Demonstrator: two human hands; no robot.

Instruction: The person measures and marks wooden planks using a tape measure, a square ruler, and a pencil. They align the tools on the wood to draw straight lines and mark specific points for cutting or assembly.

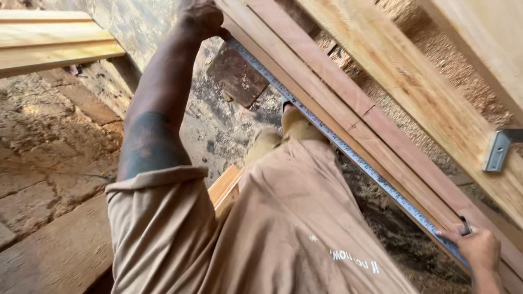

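Note:
A metal tape measure (332, 139) lies stretched along the edge of a long reddish wooden plank (348, 100) that runs diagonally from top centre to bottom right. My left hand (202, 19) reaches far out and grips the tape's far end against the plank's end. My right hand (478, 247), at the bottom right, pinches the tape's near part onto the plank. A small dark object (463, 225) sticks up between its fingers; I cannot tell what it is. My beige shirt and trousers fill the lower middle.
Paler planks (430, 103) lie beside the reddish one, one bearing a grey metal bracket (498, 150). More planks (49, 38) rest at the top left. Sawdust (430, 60) covers the rough stone floor (49, 141). My feet (297, 124) stand close to the plank.

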